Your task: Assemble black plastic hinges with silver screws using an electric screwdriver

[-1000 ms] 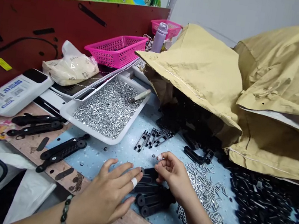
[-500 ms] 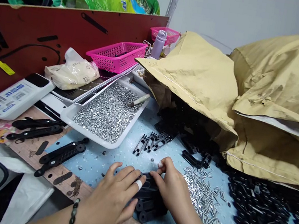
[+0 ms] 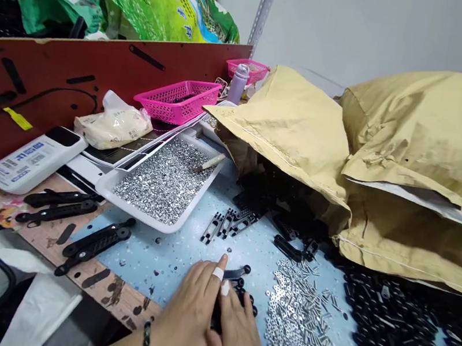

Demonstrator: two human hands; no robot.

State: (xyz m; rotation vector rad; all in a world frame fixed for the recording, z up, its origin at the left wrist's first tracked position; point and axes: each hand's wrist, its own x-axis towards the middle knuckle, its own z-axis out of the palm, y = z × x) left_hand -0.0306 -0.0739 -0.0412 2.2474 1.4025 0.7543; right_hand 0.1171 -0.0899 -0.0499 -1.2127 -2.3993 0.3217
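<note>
Head view: I see black plastic links (image 3: 238, 273) near the front edge of the worktop (image 3: 123, 296), under my left hand (image 3: 188, 318) and right hand (image 3: 236, 337). The fingers (image 3: 213, 287) are pressed together over them; if they pinch, I cannot tell. Metal spacers (image 3: 299, 324) lie just beside, it seems for easy reach.

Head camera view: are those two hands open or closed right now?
Left hand: on the black plastic parts, cannot tell if gripping.
Right hand: same, cannot tell.
</note>
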